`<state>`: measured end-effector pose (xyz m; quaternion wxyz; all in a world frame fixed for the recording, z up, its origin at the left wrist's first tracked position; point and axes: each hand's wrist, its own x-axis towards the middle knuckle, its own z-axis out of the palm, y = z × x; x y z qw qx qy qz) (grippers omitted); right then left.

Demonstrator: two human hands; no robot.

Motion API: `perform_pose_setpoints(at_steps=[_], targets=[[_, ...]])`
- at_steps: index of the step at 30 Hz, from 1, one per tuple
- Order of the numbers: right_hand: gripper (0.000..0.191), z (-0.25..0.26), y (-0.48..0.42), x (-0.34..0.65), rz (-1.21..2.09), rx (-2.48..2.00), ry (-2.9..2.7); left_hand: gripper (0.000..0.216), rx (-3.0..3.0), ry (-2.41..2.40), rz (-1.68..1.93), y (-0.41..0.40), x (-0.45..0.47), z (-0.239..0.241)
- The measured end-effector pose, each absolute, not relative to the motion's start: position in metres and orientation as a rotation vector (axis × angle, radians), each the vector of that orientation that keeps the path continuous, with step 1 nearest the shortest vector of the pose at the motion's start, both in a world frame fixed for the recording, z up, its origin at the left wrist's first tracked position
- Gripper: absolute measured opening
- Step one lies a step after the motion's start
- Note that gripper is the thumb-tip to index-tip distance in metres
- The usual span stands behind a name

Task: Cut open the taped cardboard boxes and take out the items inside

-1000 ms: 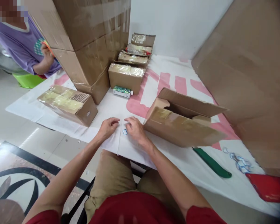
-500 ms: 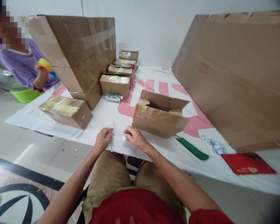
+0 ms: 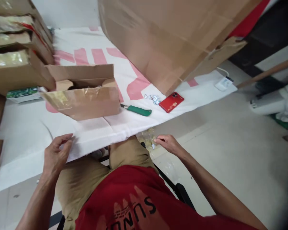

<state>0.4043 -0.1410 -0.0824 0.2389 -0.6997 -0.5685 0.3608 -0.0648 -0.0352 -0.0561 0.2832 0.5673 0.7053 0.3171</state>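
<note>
My left hand [image 3: 58,152] is over the table's front edge, thumb and fingers curled toward each other. A thin, see-through edge, perhaps clear film [image 3: 47,128], shows beside its knuckles; what the fingers hold I cannot make out. My right hand [image 3: 169,144] is past the table edge, above the floor, with fingertips pinched. Just below them shows a small white label with a bluish edge [image 3: 153,146], seemingly in the pinch. An open cardboard box [image 3: 96,103] stands on the table in front of me, its flaps raised.
A green-handled cutter [image 3: 139,110], several small white pieces [image 3: 155,99] and a red phone [image 3: 171,102] lie right of the box. A large carton [image 3: 158,41] rises behind them. More boxes [image 3: 12,72] and a small green-and-white pack [image 3: 22,95] are at left. A plastic bag [image 3: 147,135] hangs below the table.
My view has turned right. My right hand has moved away from the table to beyond its edge, the small white label going with it. My left hand stays near the table's edge.
</note>
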Motion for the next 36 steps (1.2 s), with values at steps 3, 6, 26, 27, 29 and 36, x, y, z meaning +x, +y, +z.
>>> perform_pose_setpoints(at_steps=[3, 6, 26, 27, 29, 36], targets=[[0.031, -0.103, -0.154, 0.418, 0.993, -1.966, -1.46, 0.044, 1.502, 1.898, 0.815, -0.034, -0.061, -0.054], [0.029, -0.098, -0.152, 0.416, 0.962, -1.925, -1.458, 0.047, 1.523, 1.921, 0.833, -0.035, -0.059, -0.048], [0.063, -0.063, 0.012, 0.241, 0.589, -1.086, -1.742, 0.053, 0.955, 1.576, 1.52, -0.028, -0.029, -0.047], [0.064, -0.063, 0.012, 0.232, 0.627, -1.058, -1.771, 0.053, 0.933, 1.609, 1.532, -0.037, -0.04, -0.048], [0.064, -0.059, 0.019, 0.21, 0.699, -1.011, -1.811, 0.052, 0.896, 1.681, 1.55, -0.049, -0.061, -0.044], [0.071, -0.044, 0.1, 0.113, 0.896, -0.926, -1.84, 0.041, 0.863, 1.814, 1.746, 0.001, -0.122, -0.031]])
